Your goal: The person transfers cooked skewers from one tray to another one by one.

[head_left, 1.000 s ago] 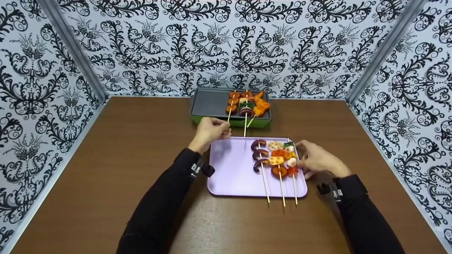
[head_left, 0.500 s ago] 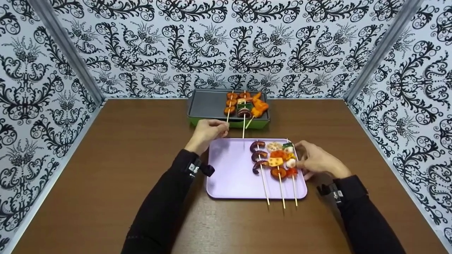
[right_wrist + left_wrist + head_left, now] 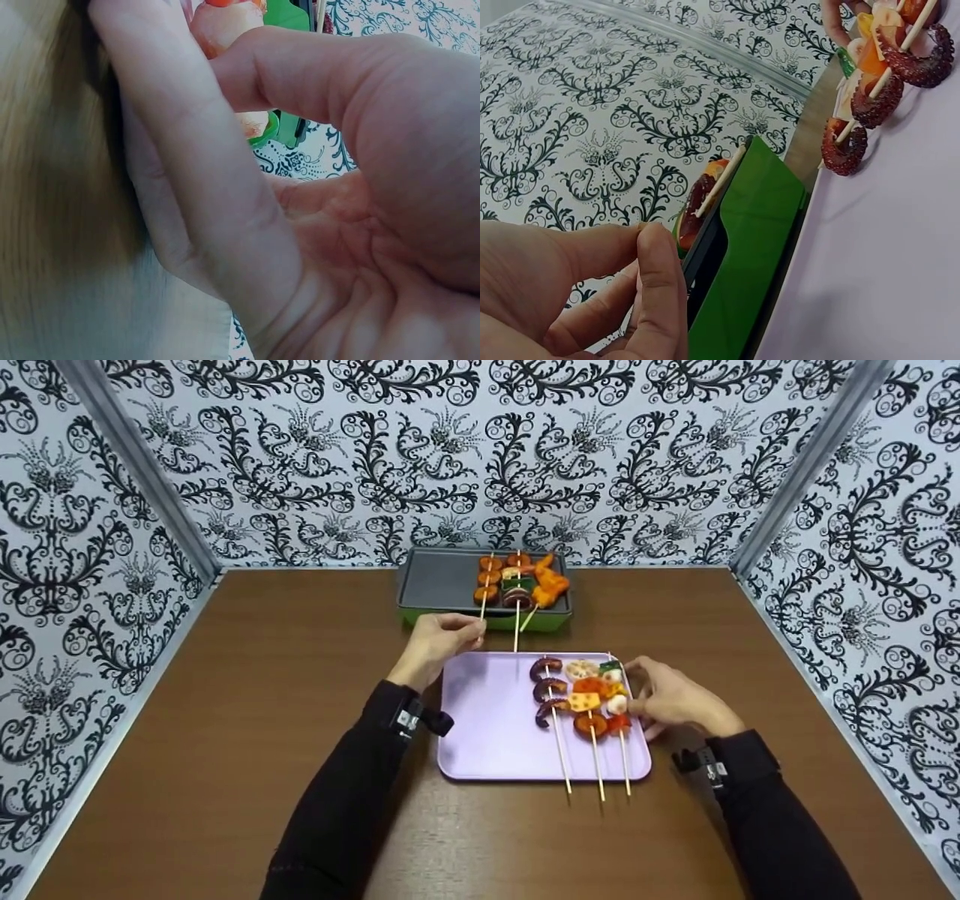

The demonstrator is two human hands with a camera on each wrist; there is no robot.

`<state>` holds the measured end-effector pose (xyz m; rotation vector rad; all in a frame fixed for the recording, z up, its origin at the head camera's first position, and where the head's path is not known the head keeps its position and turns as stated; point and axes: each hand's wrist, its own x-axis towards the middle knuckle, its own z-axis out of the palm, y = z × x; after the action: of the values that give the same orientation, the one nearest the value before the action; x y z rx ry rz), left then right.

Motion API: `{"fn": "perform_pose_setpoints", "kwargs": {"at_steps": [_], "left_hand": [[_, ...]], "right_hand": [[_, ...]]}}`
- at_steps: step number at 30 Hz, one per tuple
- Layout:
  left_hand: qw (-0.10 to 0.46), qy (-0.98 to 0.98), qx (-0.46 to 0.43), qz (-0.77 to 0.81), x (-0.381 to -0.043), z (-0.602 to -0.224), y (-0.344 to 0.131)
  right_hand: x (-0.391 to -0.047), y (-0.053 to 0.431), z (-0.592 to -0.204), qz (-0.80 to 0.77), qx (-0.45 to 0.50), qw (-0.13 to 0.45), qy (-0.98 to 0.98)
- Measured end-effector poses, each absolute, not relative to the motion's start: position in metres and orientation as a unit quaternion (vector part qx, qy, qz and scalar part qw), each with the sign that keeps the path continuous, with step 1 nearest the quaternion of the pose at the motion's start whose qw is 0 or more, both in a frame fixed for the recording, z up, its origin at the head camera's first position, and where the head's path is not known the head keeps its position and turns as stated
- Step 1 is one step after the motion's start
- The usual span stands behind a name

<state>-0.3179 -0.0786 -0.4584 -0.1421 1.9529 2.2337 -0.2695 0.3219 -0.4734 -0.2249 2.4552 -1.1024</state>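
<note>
Left grip (image 3: 437, 643) pinches skewer (image 3: 488, 578); brown table (image 3: 277, 682), patterned walls (image 3: 420, 461)

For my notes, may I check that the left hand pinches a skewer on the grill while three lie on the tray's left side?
Wrong side: the head view shows three skewers on the right side of the tray, while the left hand pinches a skewer on the grill.

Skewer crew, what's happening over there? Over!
Left hand pinches round-slice skewer on grill. Right hand at right edge of lilac tray. Mixed skewer close beside, not visibly blocking.
</note>
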Motion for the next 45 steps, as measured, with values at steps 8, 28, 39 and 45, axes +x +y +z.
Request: {"fn": "perform_pose_setpoints", "kwargs": {"at_steps": [8, 28, 39, 45], "left_hand": [[0.071, 0.669, -0.042, 0.739, -0.315, -0.459, -0.080], [0.066, 0.684, -0.008, 0.727, -0.306, -0.452, -0.081], [0.060, 0.703, 0.013, 0.708, -0.292, -0.446, -0.092], [0.061, 0.710, 0.027, 0.701, -0.284, -0.444, -0.096]], "right_hand": [[-0.272, 0.321, -0.471, -0.388, -0.089, 0.217, 0.891], [-0.268, 0.327, -0.470, -0.406, -0.071, 0.223, 0.884], [-0.268, 0.326, -0.474, -0.415, -0.069, 0.223, 0.879], [-0.271, 0.323, -0.474, -0.416, -0.070, 0.222, 0.879]]}}
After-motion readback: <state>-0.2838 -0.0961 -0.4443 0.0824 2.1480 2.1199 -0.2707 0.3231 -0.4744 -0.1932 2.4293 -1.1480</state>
